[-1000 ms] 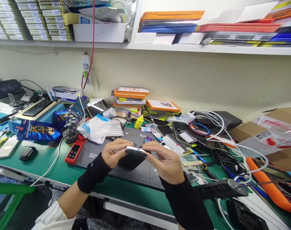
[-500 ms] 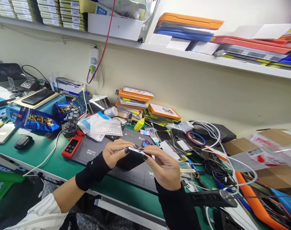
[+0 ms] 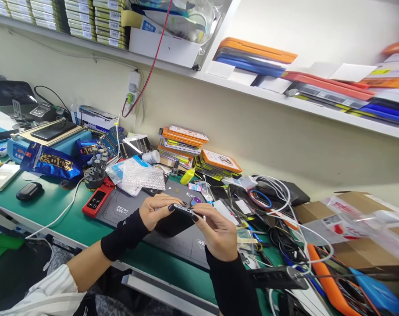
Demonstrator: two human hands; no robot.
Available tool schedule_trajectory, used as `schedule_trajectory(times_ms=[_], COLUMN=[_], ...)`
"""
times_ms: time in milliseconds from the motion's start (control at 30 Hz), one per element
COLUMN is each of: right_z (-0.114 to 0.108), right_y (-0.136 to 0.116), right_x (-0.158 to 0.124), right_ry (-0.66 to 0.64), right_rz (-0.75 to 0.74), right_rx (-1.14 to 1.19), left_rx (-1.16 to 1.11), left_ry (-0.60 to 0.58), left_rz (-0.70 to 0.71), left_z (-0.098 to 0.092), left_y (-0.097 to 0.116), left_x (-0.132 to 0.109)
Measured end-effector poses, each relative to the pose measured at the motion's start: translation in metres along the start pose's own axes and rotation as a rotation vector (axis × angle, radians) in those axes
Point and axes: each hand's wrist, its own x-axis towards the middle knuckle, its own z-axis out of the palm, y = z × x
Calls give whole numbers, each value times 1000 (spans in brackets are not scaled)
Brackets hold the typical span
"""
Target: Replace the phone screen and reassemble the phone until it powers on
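Note:
A black phone (image 3: 173, 223) is held up over the dark grey work mat (image 3: 120, 207), its narrow edge with the port facing up. My left hand (image 3: 155, 211) grips the phone's left side between thumb and fingers. On the right side, my right hand (image 3: 217, 228) pinches the phone near its top corner, thumb in front and fingers behind. Both wrists wear black sleeves. To the left of the mat lies a red device with buttons (image 3: 96, 201).
Behind the mat are bubble wrap (image 3: 143, 177), a yellow bottle (image 3: 187, 176) and stacked orange boxes (image 3: 221, 160). Coiled cables (image 3: 281, 239) and an open cardboard box (image 3: 331, 219) crowd the right. A black earbud case (image 3: 29, 191) sits at the left.
The camera view has turned slightly, so the shelf appears lower and the right-hand items further left. Both hands keep hold of the phone in nearly the same pose.

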Motion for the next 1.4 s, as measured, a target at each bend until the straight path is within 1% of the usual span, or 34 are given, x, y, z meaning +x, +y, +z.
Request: schedule_trajectory(times_ms=[133, 233, 333, 400, 500, 600, 667, 767, 867, 967, 1033, 1167, 1267, 1400], right_z=[-2, -2, -4, -9, -19, -28, -30, -33, -38, -45, -51, -64, -71, -74], right_y=[-1, -2, -2, -5, -13, -24, -29, -31, -31, -32, -34, -38, -40, -40], right_x=[-2, -6, -9, -7, 4, 18, 25, 25, 18, 11, 8, 6, 4, 1], right_ry=[-3, 1, -1, -14, -100, -228, -285, -300, -271, -274, -270, -194, -138, -95], right_rz=[-10, -15, -11, 2, 30, 49, 46, 27, -17, -78, -119, -198, -250, -294], right_rx=[-13, -34, -79, -131, -238, -340, -381, -414, -413, -362, -337, -349, -363, -370], left_rx=[-74, -126, -144, -133, -91, -28, 25, 108, 173, 206, 216, 204, 165, 54], left_ry=[-43, -97, -158, -178, -172, -174, -170, -100, -10, 32, 64, 175, 286, 465], left_rz=[-52, -78, -102, -118, -121, -99, -80, -63, -73, -74, -50, -23, -73, -210], left_z=[2, 2, 1, 1, 4, 13, 18, 18, 8, -3, -6, -8, -9, -6], left_y=[-4, -7, -8, -9, -10, -13, -17, -22, -23, -19, -14, -8, -9, -19], left_x=[-1, -1, 0, 1, 3, 8, 11, 13, 12, 12, 14, 19, 18, 12])
